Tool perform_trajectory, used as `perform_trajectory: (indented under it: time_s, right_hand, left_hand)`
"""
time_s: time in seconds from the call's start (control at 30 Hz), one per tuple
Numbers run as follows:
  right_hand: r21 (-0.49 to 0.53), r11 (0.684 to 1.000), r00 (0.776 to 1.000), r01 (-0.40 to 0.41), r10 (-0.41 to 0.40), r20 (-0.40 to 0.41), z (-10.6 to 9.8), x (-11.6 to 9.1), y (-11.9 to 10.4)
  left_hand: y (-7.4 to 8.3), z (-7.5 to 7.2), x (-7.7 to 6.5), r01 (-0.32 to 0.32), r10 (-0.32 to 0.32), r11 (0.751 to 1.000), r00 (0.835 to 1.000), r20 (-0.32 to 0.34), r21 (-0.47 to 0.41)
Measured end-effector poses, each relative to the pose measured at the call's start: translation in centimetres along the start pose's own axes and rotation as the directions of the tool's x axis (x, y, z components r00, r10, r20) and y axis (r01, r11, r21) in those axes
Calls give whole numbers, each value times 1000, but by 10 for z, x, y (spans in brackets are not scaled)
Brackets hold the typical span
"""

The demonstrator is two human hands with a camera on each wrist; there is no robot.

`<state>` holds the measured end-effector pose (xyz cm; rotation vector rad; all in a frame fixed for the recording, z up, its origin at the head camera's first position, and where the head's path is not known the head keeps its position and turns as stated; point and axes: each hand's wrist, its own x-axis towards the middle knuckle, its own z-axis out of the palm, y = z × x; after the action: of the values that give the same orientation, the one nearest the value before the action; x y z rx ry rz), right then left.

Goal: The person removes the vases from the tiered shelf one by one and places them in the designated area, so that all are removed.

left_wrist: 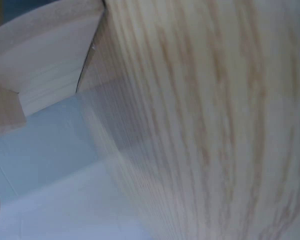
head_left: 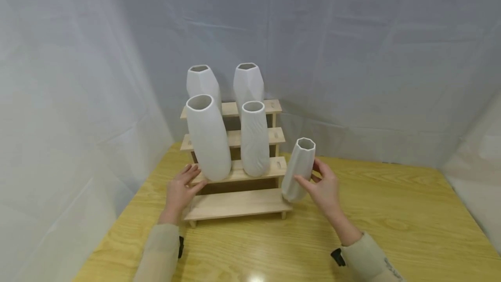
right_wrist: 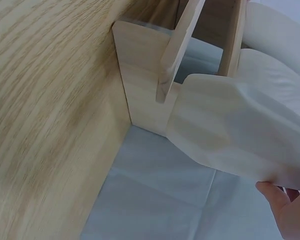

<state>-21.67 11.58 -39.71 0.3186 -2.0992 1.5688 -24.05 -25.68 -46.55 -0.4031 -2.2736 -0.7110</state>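
My right hand [head_left: 325, 186] grips a white faceted vase [head_left: 300, 173] from its right side, thumb in front. The vase tilts a little, its base beside the right end of the lowest step. In the right wrist view that vase [right_wrist: 240, 125] fills the right side, fingers at its upper part. My left hand [head_left: 181, 188] is at the left end of the second step from the bottom, thumb and fingers spread. Its fingertips are right by the base of a tall smooth white vase [head_left: 209, 143]. A slimmer textured white vase [head_left: 255, 143] stands on the same step.
The light wooden four-step stand [head_left: 238, 204] rests on a yellow wood-grain table [head_left: 372, 212]. On its top step stand two white angular vases, one left [head_left: 201, 84] and one right [head_left: 248, 84]. Pale sheeting [head_left: 352, 56] hangs behind and at both sides.
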Motion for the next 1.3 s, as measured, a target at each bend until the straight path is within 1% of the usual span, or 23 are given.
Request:
perform_trajectory:
  time_s: [0.07,0.33,0.6,0.73,0.9,1.3]
  right_hand:
    - [2,1000,1000,-4,4,-4,-3,0,1]
    - [-13,1000,999,-15,14,-37,-14,0,5]
    - [-32,998,997,-48,46,-66,-24,0,9]
    - [-41,998,995,-44,40,-88,-30,2,12]
    - [-80,996,993,-37,28,-115,-37,3,19]
    - [-97,994,988,-49,34,-149,-52,7,29]
  left_hand:
    - [1,1,0,2,-2,1000,1000,-1,-8]
    - [1,0,-1,42,-42,999,999,26,-18]
    - [1,-1,0,30,-29,1000,999,23,-11]
    - [1,0,0,23,-23,1000,1000,21,-7]
    - [1,0,-1,30,-30,1000,999,28,-6]
    - [1,1,-1,60,-60,998,997,42,-1]
